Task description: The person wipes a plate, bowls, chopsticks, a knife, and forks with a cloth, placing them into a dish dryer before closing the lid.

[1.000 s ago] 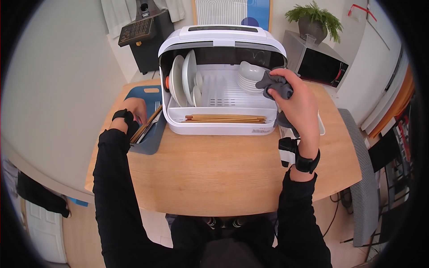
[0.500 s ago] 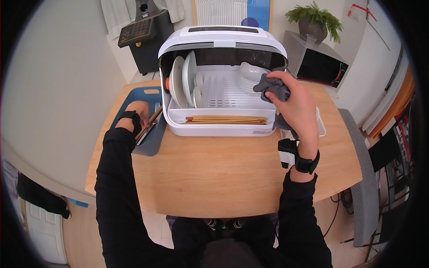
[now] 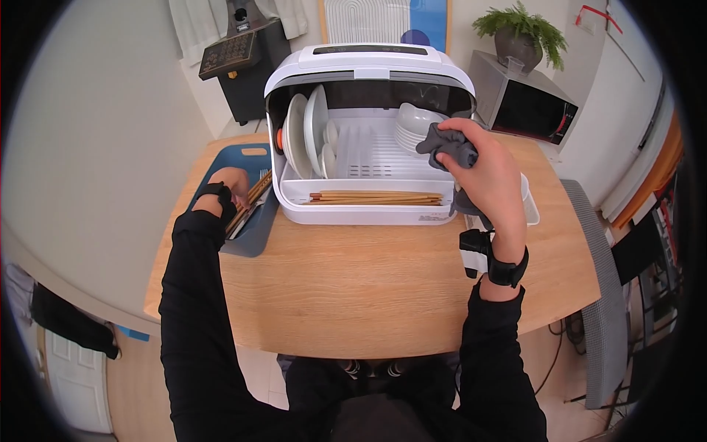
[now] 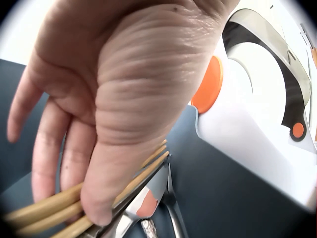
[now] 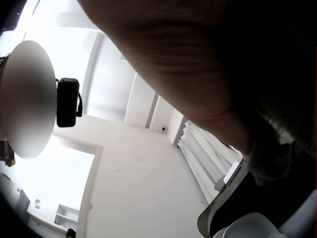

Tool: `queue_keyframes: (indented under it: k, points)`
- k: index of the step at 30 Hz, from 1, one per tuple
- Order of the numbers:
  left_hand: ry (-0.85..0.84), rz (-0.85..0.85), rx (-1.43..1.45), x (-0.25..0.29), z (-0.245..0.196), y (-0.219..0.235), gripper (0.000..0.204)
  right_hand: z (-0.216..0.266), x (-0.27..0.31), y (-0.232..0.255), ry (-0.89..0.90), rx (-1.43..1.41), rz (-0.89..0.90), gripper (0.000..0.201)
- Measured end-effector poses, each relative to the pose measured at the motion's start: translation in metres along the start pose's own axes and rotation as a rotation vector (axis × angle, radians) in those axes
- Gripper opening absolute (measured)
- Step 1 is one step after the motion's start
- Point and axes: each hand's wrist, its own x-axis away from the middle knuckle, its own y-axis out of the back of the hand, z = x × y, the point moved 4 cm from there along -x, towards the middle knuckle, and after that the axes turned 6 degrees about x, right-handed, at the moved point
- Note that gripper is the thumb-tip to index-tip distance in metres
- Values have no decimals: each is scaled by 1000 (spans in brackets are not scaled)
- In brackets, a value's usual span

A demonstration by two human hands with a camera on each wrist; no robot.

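Note:
My left hand (image 3: pixel 231 184) is down in the blue basket (image 3: pixel 253 237) at the table's left. In the left wrist view its thumb lies across several wooden chopsticks (image 4: pixel 55 212), its fingers behind them, pinching them. A spoon (image 4: pixel 147 202) and a fork (image 4: pixel 173 213) lie beside the chopsticks. My right hand (image 3: pixel 489 171) grips a crumpled dark grey cloth (image 3: pixel 451 147) at the right side of the white dish cabinet (image 3: pixel 368 214). Just left of the cloth stands a stack of white bowls (image 3: pixel 414 125) inside the cabinet.
White plates (image 3: pixel 297 136) stand upright at the cabinet's left. More chopsticks (image 3: pixel 375 198) lie in its front trough. A white tray (image 3: pixel 531 205) is partly hidden behind my right hand. A microwave (image 3: pixel 526 103) with a potted plant (image 3: pixel 515 44) stands at back right.
My left hand has shifted slightly right within the basket, and the chopsticks beside it show more spread. My right hand with the cloth has moved a little left, then stayed nearly still.

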Motion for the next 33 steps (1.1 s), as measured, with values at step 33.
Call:
queue_keyframes:
  k: [33]
  points:
    - [-884, -1336, -120, 240, -137, -8, 24, 48, 12, 20, 318, -293, -206, 39]
